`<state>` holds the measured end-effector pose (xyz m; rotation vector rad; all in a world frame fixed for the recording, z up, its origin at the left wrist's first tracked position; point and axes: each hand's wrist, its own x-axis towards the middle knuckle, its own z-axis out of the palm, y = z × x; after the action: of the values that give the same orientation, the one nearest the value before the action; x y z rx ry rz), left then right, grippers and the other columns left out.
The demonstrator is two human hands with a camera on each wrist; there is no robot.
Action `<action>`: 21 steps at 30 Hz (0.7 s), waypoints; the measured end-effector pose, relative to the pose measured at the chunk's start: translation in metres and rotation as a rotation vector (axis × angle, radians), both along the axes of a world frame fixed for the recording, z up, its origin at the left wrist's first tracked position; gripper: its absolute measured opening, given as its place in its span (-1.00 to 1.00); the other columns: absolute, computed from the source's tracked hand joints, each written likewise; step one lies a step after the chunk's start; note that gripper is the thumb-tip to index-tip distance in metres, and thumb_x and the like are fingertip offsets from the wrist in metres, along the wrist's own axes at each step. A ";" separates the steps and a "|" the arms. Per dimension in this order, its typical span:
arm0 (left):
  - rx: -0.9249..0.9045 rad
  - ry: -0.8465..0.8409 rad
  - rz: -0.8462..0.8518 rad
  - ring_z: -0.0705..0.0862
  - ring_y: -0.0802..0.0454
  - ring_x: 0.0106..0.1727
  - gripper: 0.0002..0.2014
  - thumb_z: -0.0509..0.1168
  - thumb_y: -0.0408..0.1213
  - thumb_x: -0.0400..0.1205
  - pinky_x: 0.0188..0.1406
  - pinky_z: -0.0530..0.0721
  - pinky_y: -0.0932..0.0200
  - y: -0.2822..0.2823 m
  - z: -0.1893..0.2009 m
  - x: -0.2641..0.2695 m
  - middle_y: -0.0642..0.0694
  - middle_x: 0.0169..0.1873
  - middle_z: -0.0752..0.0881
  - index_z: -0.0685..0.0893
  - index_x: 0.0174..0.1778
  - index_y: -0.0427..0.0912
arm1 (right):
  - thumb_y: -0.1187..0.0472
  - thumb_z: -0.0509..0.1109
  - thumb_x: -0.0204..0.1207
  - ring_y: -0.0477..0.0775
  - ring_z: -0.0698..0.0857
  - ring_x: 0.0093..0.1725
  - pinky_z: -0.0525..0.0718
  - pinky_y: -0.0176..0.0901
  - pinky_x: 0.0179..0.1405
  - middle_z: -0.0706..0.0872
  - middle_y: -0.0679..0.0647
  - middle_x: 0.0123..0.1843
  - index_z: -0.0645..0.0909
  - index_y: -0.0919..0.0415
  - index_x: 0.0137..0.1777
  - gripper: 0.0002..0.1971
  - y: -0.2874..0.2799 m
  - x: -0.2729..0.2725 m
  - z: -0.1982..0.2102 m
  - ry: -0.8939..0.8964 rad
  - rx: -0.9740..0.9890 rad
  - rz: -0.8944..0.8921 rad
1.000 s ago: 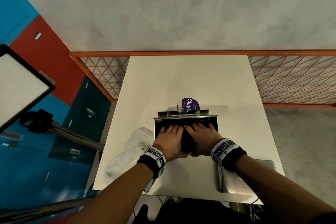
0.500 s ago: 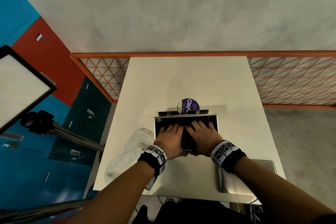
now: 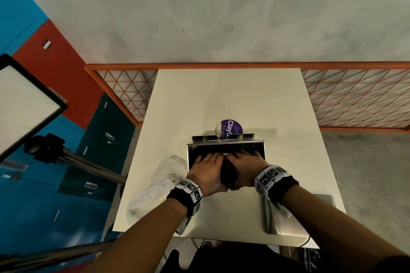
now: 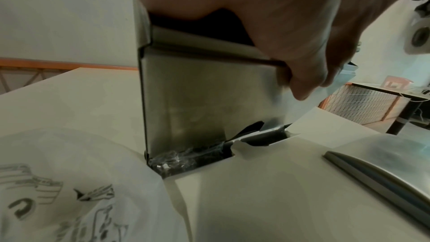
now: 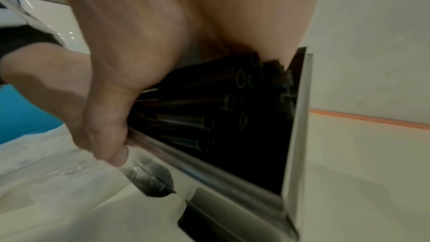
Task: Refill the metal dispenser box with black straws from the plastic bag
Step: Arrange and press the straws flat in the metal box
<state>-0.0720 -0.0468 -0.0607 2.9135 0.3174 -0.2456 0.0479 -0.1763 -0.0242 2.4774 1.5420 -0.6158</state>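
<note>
A: Starting left of the metal dispenser box (image 3: 226, 147), what's there?

B: The plastic bag (image 3: 155, 186), slumped on the table (image 3: 221, 95) against the box's left side. It looks emptied, though I can't be sure.

A: And the left hand (image 3: 207, 172)?

B: Over the box's open top, fingers reaching inside; its thumb hangs over the near rim. The fingers look fairly straight, pressing rather than clutching.

A: The black straws (image 5: 209, 109)?

B: Inside the box, lying lengthwise, their ends toward its right wall. A dark bunch also shows between the two hands.

A: Right hand (image 3: 246, 166)?

B: Just right of the left one, fingers spread down into the box on the straws.

A: So which step?

B: I'd judge settling the load. Next comes levelling the straws, then fetching the lid-like metal piece (image 3: 299, 215) lying near-right of the box.
</note>
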 end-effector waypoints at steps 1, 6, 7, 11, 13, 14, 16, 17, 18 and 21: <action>-0.009 0.007 0.003 0.49 -0.04 0.49 -0.02 0.45 0.38 0.30 0.51 0.39 -0.07 0.000 0.001 0.001 -0.01 0.51 0.52 0.36 0.56 -0.06 | -0.36 0.58 0.06 0.12 0.48 0.48 0.46 0.27 0.40 0.53 -0.02 0.46 0.32 -0.03 0.52 0.02 0.000 -0.001 -0.001 -0.008 0.007 -0.005; -0.033 0.006 0.029 0.45 -0.04 0.52 -0.05 0.45 0.39 0.29 0.56 0.36 -0.12 0.003 0.003 0.005 0.03 0.51 0.48 0.39 0.53 -0.02 | -0.37 0.56 0.08 0.16 0.47 0.42 0.47 0.28 0.33 0.45 0.04 0.41 0.35 -0.02 0.49 -0.03 0.002 -0.003 0.000 -0.040 0.056 -0.024; -0.029 -0.004 0.032 0.47 -0.03 0.46 -0.10 0.42 0.39 0.30 0.48 0.40 -0.11 0.003 0.003 0.005 0.03 0.43 0.51 0.41 0.48 -0.02 | -0.36 0.55 0.09 0.16 0.48 0.41 0.47 0.28 0.32 0.47 0.05 0.40 0.35 -0.01 0.48 -0.04 0.002 -0.003 0.001 -0.045 0.063 -0.024; 0.021 -0.046 0.033 0.51 -0.05 0.32 -0.21 0.35 0.41 0.33 0.32 0.44 -0.09 0.003 0.002 0.003 0.01 0.27 0.56 0.47 0.35 -0.04 | -0.31 0.55 0.12 0.15 0.56 0.32 0.48 0.26 0.26 0.57 0.04 0.32 0.37 0.02 0.41 -0.12 0.001 -0.003 0.004 -0.081 0.103 0.021; 0.040 -0.071 0.032 0.54 -0.05 0.28 -0.23 0.35 0.40 0.33 0.28 0.45 -0.07 0.003 0.001 0.002 0.01 0.24 0.58 0.48 0.32 -0.05 | -0.30 0.53 0.14 0.16 0.62 0.26 0.50 0.24 0.22 0.63 0.04 0.26 0.41 0.05 0.37 -0.18 0.000 -0.003 0.005 -0.107 0.129 0.048; 0.043 -0.077 0.029 0.55 -0.05 0.26 -0.23 0.36 0.40 0.33 0.27 0.45 -0.07 0.003 0.000 0.002 0.01 0.23 0.60 0.49 0.32 -0.05 | -0.29 0.52 0.16 0.17 0.64 0.24 0.51 0.24 0.20 0.66 0.05 0.24 0.43 0.06 0.35 -0.20 -0.001 -0.003 0.005 -0.114 0.143 0.059; 0.045 -0.073 0.023 0.56 -0.05 0.25 -0.23 0.36 0.39 0.32 0.26 0.45 -0.06 0.004 0.001 0.003 0.00 0.23 0.61 0.49 0.32 -0.04 | -0.27 0.51 0.18 0.18 0.67 0.21 0.52 0.23 0.18 0.69 0.07 0.21 0.47 0.08 0.33 -0.25 -0.001 -0.003 0.005 -0.119 0.169 0.070; 0.042 -0.072 0.023 0.57 -0.05 0.24 -0.23 0.37 0.39 0.32 0.25 0.46 -0.05 0.004 0.002 0.003 0.00 0.23 0.62 0.49 0.32 -0.04 | -0.26 0.50 0.19 0.18 0.67 0.20 0.53 0.23 0.17 0.69 0.07 0.20 0.47 0.09 0.32 -0.26 -0.001 -0.002 0.005 -0.117 0.176 0.075; 0.036 -0.072 0.025 0.59 -0.05 0.23 -0.23 0.37 0.39 0.31 0.24 0.47 -0.04 0.005 0.002 0.004 0.01 0.22 0.62 0.49 0.31 -0.04 | -0.26 0.50 0.19 0.18 0.66 0.20 0.53 0.22 0.18 0.68 0.07 0.21 0.48 0.09 0.32 -0.26 -0.001 -0.001 0.004 -0.112 0.178 0.078; 0.008 -0.052 0.047 0.61 -0.05 0.23 -0.23 0.38 0.41 0.29 0.24 0.50 -0.04 0.006 0.005 0.007 0.01 0.20 0.63 0.48 0.28 -0.02 | -0.29 0.49 0.18 0.15 0.62 0.25 0.55 0.19 0.20 0.62 0.05 0.26 0.44 0.07 0.36 -0.22 0.001 0.004 0.002 -0.081 0.146 0.090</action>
<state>-0.0650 -0.0408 -0.0557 2.9103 0.3788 -0.1619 0.0520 -0.1749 -0.0224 2.4842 1.7133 -0.3961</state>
